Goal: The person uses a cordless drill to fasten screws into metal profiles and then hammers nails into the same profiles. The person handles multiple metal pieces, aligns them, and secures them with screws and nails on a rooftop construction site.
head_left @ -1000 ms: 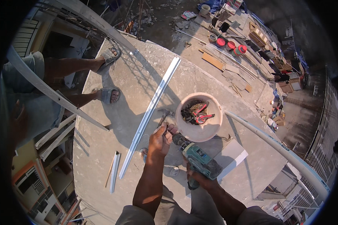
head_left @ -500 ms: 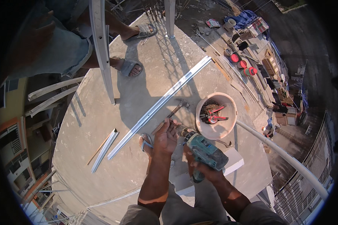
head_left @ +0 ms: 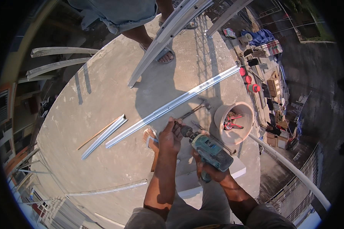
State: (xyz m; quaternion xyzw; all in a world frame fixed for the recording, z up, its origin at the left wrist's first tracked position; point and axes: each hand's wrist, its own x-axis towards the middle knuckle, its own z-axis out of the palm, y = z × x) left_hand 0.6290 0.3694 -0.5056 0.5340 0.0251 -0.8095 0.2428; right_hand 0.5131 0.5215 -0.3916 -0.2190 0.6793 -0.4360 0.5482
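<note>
Between your two hands sits the green drill (head_left: pixel 210 152): your right hand (head_left: pixel 214 172) wraps its grip, while your left hand (head_left: pixel 170 139) bunches its fingers near the chuck (head_left: pixel 186 131); whether they pinch anything, I cannot tell. Beyond your left hand lies a hammer (head_left: pixel 195 109).

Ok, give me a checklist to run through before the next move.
1. Right hand gripping the teal-and-black power drill: ok.
2. Left hand well away from the drill's dark round chuck: not ok, it is right by it.
3. Chuck properly loaded: cannot tell, too small to make out.
4. Long silver metal channel lying on the grey concrete slab: ok.
5. Round off-white plastic bucket upright: ok.
6. Co-worker's sandalled foot apart from the drill: ok.
</note>
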